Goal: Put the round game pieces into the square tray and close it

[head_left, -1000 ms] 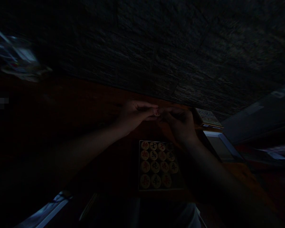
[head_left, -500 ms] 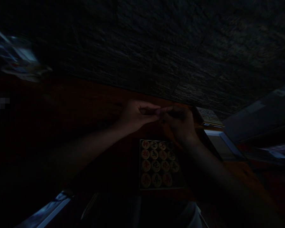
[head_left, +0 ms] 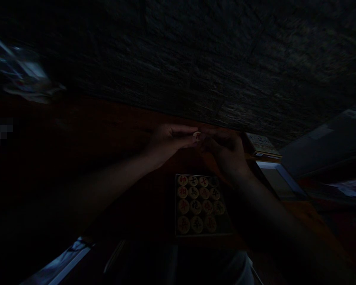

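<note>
A round xiangqi piece [head_left: 197, 136] with a reddish character shows between my fingertips above the dark wooden table. From the left, my left hand [head_left: 168, 143] pinches it between thumb and fingers. My right hand [head_left: 228, 152] meets it from the other side, its fingertips closed at the piece's right edge; deep shadow hides part of that grip. Below the hands lies a square shallow box [head_left: 176, 206], holding rows of round pieces with red and black characters. Its lower right corner shows no piece, and my right forearm shades that side.
A box lid or tray [head_left: 277, 180] lies to the right, with a printed box [head_left: 262, 144] behind it. Dark stone wall [head_left: 180, 67] rises beyond the table. At far left is a blurred clear container [head_left: 31, 69] with a long pale stick.
The face of the piece has come into view between my fingertips, where fingers covered most of it before. Both hands stay in nearly the same place. The box of pieces looks unchanged.
</note>
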{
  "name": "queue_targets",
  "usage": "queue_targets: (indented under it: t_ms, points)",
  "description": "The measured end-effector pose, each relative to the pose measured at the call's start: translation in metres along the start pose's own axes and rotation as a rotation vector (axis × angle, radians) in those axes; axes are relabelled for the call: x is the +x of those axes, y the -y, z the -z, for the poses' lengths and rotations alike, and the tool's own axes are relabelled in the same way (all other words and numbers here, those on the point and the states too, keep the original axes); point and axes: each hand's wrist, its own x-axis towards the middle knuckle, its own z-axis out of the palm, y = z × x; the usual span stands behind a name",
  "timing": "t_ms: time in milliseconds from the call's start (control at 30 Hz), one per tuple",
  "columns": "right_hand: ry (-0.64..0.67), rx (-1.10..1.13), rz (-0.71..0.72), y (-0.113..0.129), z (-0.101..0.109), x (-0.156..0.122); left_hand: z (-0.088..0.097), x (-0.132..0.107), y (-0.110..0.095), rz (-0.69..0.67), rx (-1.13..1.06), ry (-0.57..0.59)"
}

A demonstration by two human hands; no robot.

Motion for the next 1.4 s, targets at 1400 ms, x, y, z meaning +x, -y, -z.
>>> queue_targets:
  t_ms: [1400]
  points:
    - [0.007, -0.259, 0.204, -0.006, 0.007, 0.0, -0.003, 0.002, -0.008, 0.229, 0.049, -0.005]
